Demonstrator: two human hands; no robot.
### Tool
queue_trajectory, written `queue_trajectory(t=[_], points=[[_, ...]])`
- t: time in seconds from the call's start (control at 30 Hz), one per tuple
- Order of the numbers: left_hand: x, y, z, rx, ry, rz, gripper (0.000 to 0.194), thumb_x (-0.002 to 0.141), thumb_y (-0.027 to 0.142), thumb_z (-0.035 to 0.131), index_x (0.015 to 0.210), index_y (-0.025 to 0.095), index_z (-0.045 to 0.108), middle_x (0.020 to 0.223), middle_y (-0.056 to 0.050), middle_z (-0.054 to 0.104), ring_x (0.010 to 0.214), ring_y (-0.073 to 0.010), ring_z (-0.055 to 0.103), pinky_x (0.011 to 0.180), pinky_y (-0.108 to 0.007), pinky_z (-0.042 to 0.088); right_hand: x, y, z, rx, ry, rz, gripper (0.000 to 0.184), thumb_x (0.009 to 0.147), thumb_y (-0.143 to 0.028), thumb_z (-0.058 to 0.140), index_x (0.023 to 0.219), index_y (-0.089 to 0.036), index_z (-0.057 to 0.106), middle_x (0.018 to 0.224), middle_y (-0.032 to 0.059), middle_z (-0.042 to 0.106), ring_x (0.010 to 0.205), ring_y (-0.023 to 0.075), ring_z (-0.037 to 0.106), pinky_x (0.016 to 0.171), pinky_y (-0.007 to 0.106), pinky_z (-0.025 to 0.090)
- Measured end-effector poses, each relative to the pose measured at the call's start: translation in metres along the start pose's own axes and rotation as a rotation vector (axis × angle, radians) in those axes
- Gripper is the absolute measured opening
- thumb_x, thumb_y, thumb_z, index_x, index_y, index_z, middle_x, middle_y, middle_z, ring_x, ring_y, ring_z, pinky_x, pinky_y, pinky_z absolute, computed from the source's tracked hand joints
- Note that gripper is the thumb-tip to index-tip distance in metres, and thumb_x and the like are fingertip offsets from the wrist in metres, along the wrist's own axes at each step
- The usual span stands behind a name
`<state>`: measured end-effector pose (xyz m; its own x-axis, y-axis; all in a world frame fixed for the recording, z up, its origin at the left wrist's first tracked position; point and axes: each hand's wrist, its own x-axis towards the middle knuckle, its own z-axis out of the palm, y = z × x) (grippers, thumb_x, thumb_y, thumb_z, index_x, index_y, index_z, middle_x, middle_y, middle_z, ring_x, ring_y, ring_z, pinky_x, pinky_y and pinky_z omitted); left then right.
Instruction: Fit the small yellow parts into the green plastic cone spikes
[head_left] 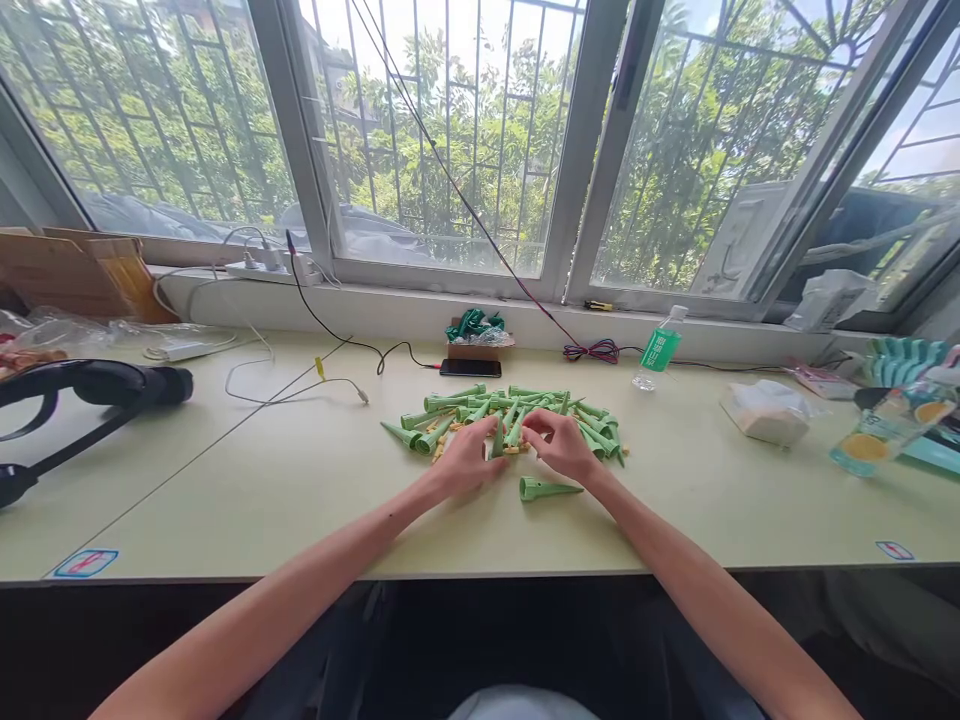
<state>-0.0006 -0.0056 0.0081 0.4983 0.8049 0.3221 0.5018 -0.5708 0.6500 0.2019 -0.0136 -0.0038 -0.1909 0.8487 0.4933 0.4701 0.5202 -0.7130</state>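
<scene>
Inside the front edge of the desk (300,515), the left hand (468,457) clasps a green cone (498,438), seemingly steadying it upright; the right hand (566,446) hides its grip.

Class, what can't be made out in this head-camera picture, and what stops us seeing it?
All in the head view:
1. What, if anything, the right hand pinches: hidden by the hand itself.
2. How many green tapered plastic cones there are: they overlap.
3. How many small yellow-tan pieces there are: cones cover some.
4. The whole black curved headset: cut off by the left edge.
5. The red mark on the blue-edged white sticker: too small to read.
</scene>
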Motion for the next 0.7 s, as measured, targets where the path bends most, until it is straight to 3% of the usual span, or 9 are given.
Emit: queue_trajectory(t=[0.37, 0.57, 0.7], points=[[0.0, 0.0, -0.001, -0.013, -0.013, -0.015, 0.027, 0.073, 0.029, 0.065, 0.096, 0.02, 0.055, 0.092, 0.001, 0.063, 0.049, -0.0086, 0.045, 0.053, -0.024, 0.036, 0.001, 0.002, 0.0, -0.017, -0.023, 0.001, 0.017, 0.089, -0.032, 0.054, 0.087, -0.019, 0.064, 0.08, 0.005, 0.069, 0.074, 0.0184, 0.066, 0.057, 0.028, 0.054], [0.0, 0.002, 0.0, -0.001, -0.006, -0.017, 0.024, 0.073, 0.027, 0.065, 0.094, 0.02, 0.057, 0.089, 0.001, 0.064, 0.048, -0.0087, 0.044, 0.054, -0.025, 0.036, 0.003, 0.001, -0.004, -0.055, 0.041, -0.031, 0.016, 0.088, -0.032, 0.056, 0.085, -0.019, 0.065, 0.078, 0.0052, 0.069, 0.074, 0.0185, 0.066, 0.058, 0.027, 0.052], [0.0, 0.001, 0.0, 0.004, 0.002, -0.025, 0.025, 0.073, 0.028, 0.066, 0.095, 0.019, 0.057, 0.096, -0.001, 0.064, 0.049, -0.0085, 0.044, 0.053, -0.025, 0.036, 0.002, -0.004, -0.011, -0.027, -0.046, -0.032, 0.015, 0.087, -0.031, 0.057, 0.083, -0.019, 0.065, 0.072, 0.0035, 0.068, 0.066, 0.016, 0.064, 0.058, 0.026, 0.052]])
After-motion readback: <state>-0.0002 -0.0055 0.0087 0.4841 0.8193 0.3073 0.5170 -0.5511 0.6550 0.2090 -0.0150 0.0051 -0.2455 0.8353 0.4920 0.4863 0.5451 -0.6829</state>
